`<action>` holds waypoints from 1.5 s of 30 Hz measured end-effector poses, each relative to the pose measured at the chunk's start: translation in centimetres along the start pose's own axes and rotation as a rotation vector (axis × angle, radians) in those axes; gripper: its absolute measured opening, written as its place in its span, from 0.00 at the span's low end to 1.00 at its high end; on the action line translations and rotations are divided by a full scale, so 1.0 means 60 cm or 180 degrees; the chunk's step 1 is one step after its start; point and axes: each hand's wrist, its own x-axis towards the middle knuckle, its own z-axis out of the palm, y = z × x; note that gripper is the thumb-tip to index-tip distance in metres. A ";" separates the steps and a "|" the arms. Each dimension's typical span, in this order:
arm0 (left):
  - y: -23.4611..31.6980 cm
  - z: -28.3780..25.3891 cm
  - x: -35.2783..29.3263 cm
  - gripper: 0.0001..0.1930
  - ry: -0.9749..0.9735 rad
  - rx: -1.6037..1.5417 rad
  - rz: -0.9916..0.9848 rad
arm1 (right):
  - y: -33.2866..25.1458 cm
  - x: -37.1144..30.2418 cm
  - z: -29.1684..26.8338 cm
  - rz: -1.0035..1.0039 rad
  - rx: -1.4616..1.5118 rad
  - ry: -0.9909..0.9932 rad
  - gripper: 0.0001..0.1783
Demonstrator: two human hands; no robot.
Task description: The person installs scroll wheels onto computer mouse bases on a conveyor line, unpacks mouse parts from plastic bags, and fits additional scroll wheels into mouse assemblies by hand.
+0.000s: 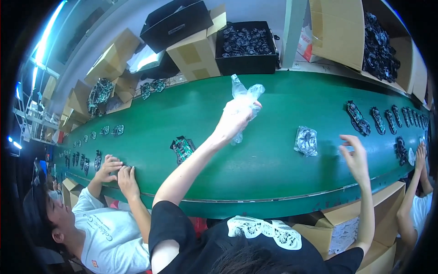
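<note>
My left hand (238, 116) reaches far over the green belt, its fingers closed round a crumpled clear plastic bag (246, 97). Parts of the bag stick out past the fingers and below the palm. Off to the right, my right hand (356, 157) hangs over the belt with thumb and fingers apart. A small bluish patch shows at its fingers, too unclear to name. Between my hands lies a dark part wrapped in clear plastic (306, 141). Left of my left forearm sits a black-framed green circuit board (183, 149).
Several dark assemblies (357, 118) line the belt (246, 178) at right; more boards stand at left. Behind are a black bin (248, 64) of small parts and cardboard boxes (194, 57). Co-workers' hands (121, 176) touch the belt at left and right (419, 157). An open carton (365, 214) stands near me.
</note>
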 end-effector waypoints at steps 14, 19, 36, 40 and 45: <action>0.365 -0.355 0.161 0.18 0.2429 0.1649 0.2637 | -0.034 0.023 0.078 -0.0465 -0.0209 0.0283 0.24; 0.384 -0.468 0.335 0.30 0.2019 0.4713 0.0549 | 0.010 0.039 0.075 -0.0198 -0.0114 0.0639 0.18; 0.337 -0.492 0.421 0.14 0.0462 0.4281 0.0444 | 0.014 0.042 0.061 0.0036 -0.0193 0.0661 0.12; 0.394 -0.525 0.312 0.26 0.1644 0.2385 0.1203 | -0.029 0.023 0.053 0.0463 0.0455 0.0383 0.13; 0.422 -0.318 0.160 0.23 0.1484 0.1190 0.1265 | -0.046 0.014 0.075 -0.0125 -0.0357 -0.0271 0.36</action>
